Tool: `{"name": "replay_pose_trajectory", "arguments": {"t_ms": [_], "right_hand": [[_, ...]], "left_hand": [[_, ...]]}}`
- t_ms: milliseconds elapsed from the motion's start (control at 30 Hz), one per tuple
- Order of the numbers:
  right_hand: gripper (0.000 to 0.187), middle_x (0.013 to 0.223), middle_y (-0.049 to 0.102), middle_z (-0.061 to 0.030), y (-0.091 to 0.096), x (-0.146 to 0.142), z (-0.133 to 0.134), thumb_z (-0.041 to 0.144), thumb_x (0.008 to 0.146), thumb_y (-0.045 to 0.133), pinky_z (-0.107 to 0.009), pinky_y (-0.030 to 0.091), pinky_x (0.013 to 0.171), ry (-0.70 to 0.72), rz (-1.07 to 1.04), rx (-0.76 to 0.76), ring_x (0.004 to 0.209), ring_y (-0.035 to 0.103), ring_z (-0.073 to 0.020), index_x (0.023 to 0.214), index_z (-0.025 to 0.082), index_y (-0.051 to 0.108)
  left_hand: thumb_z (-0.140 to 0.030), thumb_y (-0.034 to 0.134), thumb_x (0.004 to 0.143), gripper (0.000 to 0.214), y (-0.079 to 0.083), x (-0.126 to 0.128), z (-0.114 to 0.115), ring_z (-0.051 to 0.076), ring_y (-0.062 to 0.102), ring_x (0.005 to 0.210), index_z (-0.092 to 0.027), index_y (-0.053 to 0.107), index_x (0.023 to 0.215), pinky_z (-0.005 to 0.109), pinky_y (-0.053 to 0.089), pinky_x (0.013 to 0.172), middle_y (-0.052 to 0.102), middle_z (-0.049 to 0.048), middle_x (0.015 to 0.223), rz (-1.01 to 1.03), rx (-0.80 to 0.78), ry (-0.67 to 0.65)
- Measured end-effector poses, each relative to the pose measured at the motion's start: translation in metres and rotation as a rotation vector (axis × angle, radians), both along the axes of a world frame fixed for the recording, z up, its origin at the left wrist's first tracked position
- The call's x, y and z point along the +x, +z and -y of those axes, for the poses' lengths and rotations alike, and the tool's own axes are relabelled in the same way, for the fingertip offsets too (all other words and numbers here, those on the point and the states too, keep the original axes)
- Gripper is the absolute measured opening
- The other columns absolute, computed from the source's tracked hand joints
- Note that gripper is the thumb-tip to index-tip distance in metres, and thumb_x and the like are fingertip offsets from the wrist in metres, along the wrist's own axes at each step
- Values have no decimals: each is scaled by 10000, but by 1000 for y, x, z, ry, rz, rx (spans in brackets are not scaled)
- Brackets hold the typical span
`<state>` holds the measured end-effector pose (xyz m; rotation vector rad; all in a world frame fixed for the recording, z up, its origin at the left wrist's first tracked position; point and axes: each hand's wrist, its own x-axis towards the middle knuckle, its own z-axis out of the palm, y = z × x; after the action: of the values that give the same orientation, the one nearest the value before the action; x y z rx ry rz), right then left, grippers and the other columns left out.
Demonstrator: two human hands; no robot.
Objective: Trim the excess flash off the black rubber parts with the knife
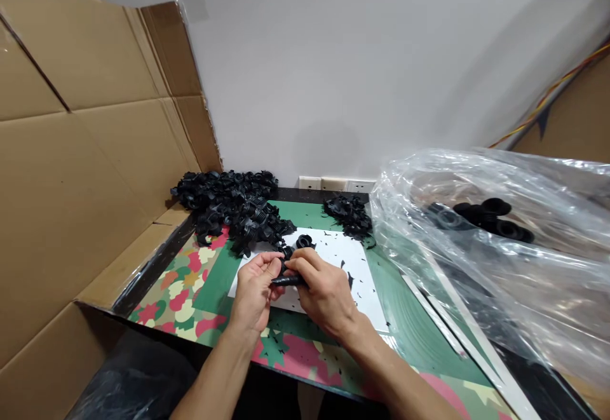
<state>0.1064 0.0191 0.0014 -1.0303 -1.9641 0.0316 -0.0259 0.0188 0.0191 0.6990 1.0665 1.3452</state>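
Observation:
My left hand (255, 286) pinches a small black ribbed rubber part (286, 253) over the white sheet. My right hand (326, 286) meets it there, its fingers closed around a slim black-handled tool (288, 279). The tool's working tip is hidden between the hands, so I cannot tell whether it touches the part. Just beyond my fingers, a black rubber ring-shaped part (304, 241) lies on the white sheet (365, 293). Black scraps are scattered around it.
A large heap of black ribbed rubber parts (233, 204) stands at the back left. A smaller pile of black trimmings (350, 215) lies at the back right. Cardboard (95, 153) walls the left side. A clear plastic bag (429, 178) with black parts covers the right, near white strips (438, 315).

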Motion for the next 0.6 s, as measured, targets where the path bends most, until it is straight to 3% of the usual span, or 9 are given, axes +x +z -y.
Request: {"name": "replay_pose_trajectory", "arguments": {"t_ms": [133, 267, 400, 467, 567, 600], "right_hand": [[246, 821, 666, -36, 6, 0, 0, 3, 761, 415, -238, 377, 522, -36, 122, 23, 568, 566, -136, 775, 193, 571], [237, 714, 616, -44, 9, -3, -3, -7, 726, 421, -291, 310, 512, -89, 242, 106, 515, 474, -169, 737, 188, 556], [230, 685, 593, -52, 3, -14, 3, -10, 705, 432, -303, 286, 525, -117, 265, 126, 544, 465, -181, 731, 187, 547], [206, 655, 576, -37, -4, -23, 13, 7, 690, 452, -302, 275, 517, -46, 254, 122, 530, 449, -175, 716, 195, 529], [163, 608, 535, -1, -12, -30, 26, 46, 692, 470, -289, 295, 533, 264, 256, 175, 516, 435, -157, 690, 207, 496], [167, 610, 531, 2, -11, -29, 26, 42, 697, 466, -284, 301, 540, 299, 242, 179, 518, 433, -151, 687, 207, 491]], "left_hand": [[-361, 838, 531, 349, -1, 3, 0, 42, 428, 374, -126, 657, 715, 153, 284, 350, 571, -30, 516, -94, 86, 31], [-273, 795, 539, 205, -6, 10, -4, 85, 499, 460, -138, 664, 620, 187, 368, 430, 596, -19, 524, -231, 197, 154], [-167, 761, 543, 99, -9, 7, -15, 68, 424, 424, -150, 667, 569, 186, 305, 403, 544, -47, 473, -280, 209, 244], [-141, 756, 544, 101, -3, -4, -26, 64, 424, 439, -156, 657, 558, 181, 302, 413, 544, -49, 485, -281, 223, 302], [-216, 767, 578, 143, 17, -25, -44, 42, 380, 413, -175, 632, 606, 167, 265, 399, 519, -71, 504, -239, 251, 397], [-249, 776, 580, 170, 24, -31, -48, 37, 385, 410, -177, 635, 644, 163, 264, 399, 526, -71, 524, -223, 257, 404]]}}
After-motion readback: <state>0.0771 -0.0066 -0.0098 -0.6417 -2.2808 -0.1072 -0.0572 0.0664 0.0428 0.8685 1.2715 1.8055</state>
